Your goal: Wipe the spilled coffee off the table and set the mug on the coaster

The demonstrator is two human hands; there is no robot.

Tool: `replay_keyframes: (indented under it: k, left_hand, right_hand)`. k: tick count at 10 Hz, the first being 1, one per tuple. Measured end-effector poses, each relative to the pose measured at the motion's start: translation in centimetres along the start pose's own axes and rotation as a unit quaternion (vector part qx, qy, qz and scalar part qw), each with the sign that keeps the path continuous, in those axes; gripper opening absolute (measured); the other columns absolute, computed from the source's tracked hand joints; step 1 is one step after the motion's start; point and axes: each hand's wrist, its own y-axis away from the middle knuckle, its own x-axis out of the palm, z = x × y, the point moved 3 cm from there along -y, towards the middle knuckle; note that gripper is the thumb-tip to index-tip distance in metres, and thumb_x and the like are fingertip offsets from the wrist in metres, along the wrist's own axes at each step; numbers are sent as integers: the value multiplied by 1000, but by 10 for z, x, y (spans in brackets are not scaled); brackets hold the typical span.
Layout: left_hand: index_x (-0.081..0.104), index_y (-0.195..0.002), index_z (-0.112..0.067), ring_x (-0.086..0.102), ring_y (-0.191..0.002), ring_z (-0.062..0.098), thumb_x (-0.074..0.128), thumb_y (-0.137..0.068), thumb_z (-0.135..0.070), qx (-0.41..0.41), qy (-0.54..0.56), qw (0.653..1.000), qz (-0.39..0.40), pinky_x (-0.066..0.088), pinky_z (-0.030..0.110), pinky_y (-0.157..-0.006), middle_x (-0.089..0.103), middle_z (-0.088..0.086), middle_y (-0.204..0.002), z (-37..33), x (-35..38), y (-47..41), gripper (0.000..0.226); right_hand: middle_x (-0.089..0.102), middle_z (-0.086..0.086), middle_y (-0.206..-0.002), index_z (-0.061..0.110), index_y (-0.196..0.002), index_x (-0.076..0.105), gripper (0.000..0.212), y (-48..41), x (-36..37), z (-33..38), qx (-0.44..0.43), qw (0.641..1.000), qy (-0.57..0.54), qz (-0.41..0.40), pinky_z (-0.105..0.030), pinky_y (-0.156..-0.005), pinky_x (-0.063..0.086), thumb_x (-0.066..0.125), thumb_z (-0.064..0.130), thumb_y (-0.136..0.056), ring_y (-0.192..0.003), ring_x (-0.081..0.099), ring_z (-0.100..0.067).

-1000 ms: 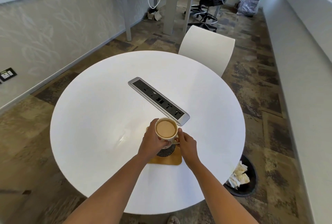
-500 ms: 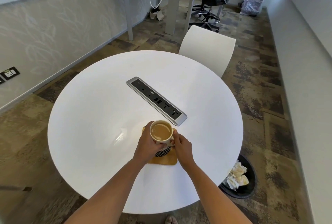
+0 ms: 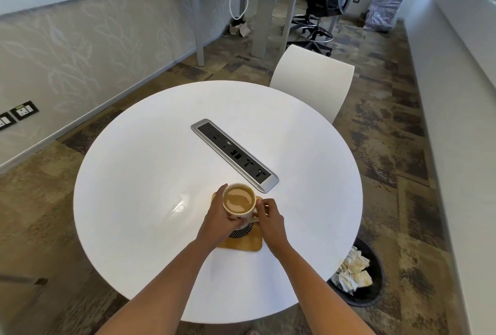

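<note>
Both hands, left hand (image 3: 220,220) and right hand (image 3: 269,218), clasp the cream ceramic mug (image 3: 239,203) of coffee over the square wooden coaster (image 3: 243,243) on the round white counter (image 3: 150,173); setting it down level likely comes next.

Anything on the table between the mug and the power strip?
No. In the head view, only bare white table separates the mug from the power strip.

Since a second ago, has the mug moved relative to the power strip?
Yes. The mug has drifted away from the end of the power strip, toward the person and lower over the coaster. Both hands, left hand and right hand, hold it.
</note>
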Motion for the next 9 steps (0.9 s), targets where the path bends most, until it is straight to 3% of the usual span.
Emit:
replay_keyframes:
  k: [2,4,5,7,8,9]
  left_hand:
    - [19,-141,-27,41,-125,16,82,-63,-39,-16,17,999,26,41,39,-101,40,-2,-137,0,1,2,101]
    - [15,-143,-35,40,-124,18,52,-76,-63,-70,64,995,24,39,32,-95,33,-2,-145,-6,3,3,81]
    - [17,-142,-36,39,-119,13,41,-84,-61,-63,53,996,26,36,30,-95,33,-4,-145,-8,1,5,68]
    - [20,-145,-25,25,-139,15,30,-91,-55,-34,-32,999,11,23,34,-112,23,-2,-154,-13,-8,5,63]
    - [16,-147,-23,8,-143,12,26,-95,-48,0,-129,992,5,9,33,-117,9,-4,-157,-14,-12,0,58]
    - [14,-147,-21,-1,-144,11,23,-97,-45,40,-198,979,-8,1,30,-117,2,-2,-158,-22,-18,-5,56]
  right_hand:
    - [67,2,-99,24,-108,57,24,3,0,6,-7,1000,-3,12,-28,-80,48,39,36,-98,-94,62,-15]
    - [67,0,-104,21,-108,59,29,7,-3,13,-10,1000,8,23,-35,-87,50,35,34,-100,-98,61,-16]
    - [67,2,-105,20,-107,62,30,7,-7,16,-16,999,9,29,-28,-86,48,36,32,-100,-100,60,-14]
    - [67,4,-104,21,-107,64,30,7,-14,20,-35,997,34,55,-18,-78,44,35,27,-100,-98,60,-11]
    - [67,2,-100,19,-105,63,27,3,-16,23,-60,994,82,39,-18,-74,44,37,27,-100,-92,60,-11]
    - [65,1,-99,18,-105,61,24,2,-29,31,-100,989,107,-36,-20,-79,44,41,30,-99,-90,58,-10]
